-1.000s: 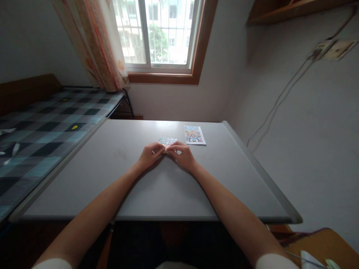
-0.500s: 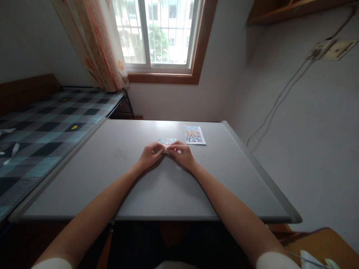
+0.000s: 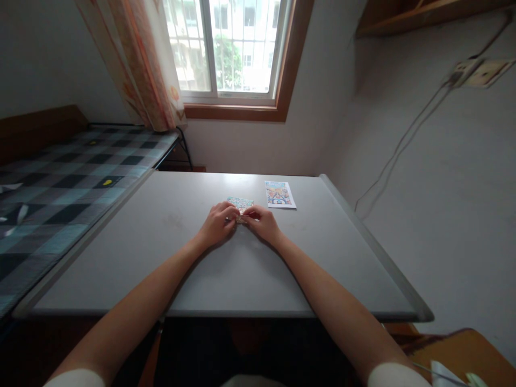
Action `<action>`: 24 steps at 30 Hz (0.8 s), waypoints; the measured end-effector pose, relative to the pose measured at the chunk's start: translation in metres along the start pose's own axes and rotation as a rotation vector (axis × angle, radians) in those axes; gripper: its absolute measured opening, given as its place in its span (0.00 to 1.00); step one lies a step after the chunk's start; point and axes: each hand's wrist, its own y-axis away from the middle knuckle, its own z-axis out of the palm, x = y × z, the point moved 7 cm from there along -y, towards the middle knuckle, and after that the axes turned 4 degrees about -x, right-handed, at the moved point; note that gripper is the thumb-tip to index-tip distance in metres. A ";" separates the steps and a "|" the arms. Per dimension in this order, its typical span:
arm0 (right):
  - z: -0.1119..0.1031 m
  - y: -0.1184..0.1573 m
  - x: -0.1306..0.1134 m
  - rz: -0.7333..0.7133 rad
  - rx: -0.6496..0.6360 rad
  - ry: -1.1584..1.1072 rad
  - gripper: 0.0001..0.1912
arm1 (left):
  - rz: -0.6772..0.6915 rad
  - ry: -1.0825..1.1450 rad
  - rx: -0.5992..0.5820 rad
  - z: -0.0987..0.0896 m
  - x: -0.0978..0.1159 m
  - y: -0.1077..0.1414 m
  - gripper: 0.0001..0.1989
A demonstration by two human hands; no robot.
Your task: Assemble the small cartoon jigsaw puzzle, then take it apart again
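A small, colourful jigsaw puzzle (image 3: pixel 241 202) lies on the white table, its lower part covered by my fingers. My left hand (image 3: pixel 218 224) is closed at its near left edge, thumb and fingertips pinched on it. From the other side my right hand (image 3: pixel 263 222) pinches the near edge, fingers curled. The fingertips of both hands almost meet there. Single pieces under the fingers are too small to make out. A printed picture card (image 3: pixel 280 194) with a cartoon scene lies flat beyond my right hand, apart from it.
The white table (image 3: pixel 133 247) has raised grey edges. A bed with a checked cover (image 3: pixel 100 172) stands along the left. Behind the table are a window (image 3: pixel 237 48) and a curtain (image 3: pixel 149 70). A cable (image 3: pixel 399 145) hangs on the right wall.
The fingers of my left hand have shifted and curl further over the puzzle's near left edge. My right hand stays almost in place, slightly lower. The card has not moved.
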 end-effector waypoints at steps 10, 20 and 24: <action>0.002 0.000 -0.001 -0.016 -0.019 0.006 0.08 | 0.007 -0.093 0.043 -0.003 -0.002 0.001 0.04; -0.002 0.001 -0.022 -0.126 0.006 0.235 0.06 | 0.025 -0.223 0.126 -0.009 0.004 0.002 0.03; -0.006 -0.001 -0.004 0.035 0.052 0.096 0.08 | 0.061 -0.224 0.078 -0.005 0.005 0.001 0.04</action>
